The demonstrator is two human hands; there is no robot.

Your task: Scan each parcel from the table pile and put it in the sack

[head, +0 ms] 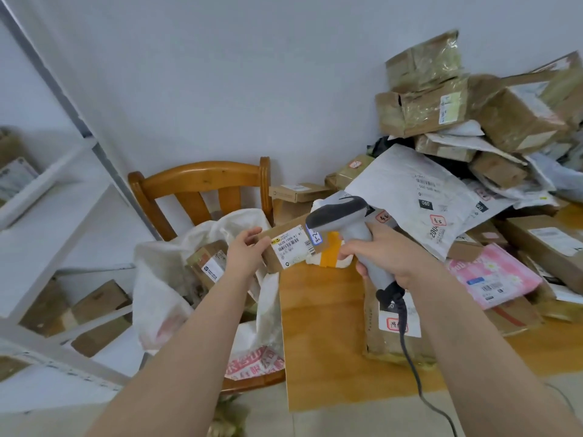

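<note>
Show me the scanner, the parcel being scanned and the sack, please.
scanner [339,216], head view, on its grey head.
parcel [290,249], head view, on its white label.
sack [154,285], head view, on its white left wall.

Item: one person, two arms. Left hand [244,252] and right hand [389,252] are shown bare; both forearms are left uncovered.

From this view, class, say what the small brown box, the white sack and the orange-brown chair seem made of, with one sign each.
Small brown box: matte cardboard, flat brown faces.
White sack: probably woven plastic; thin, crumpled.
Orange-brown chair: varnished wood, glossy with grain.
</note>
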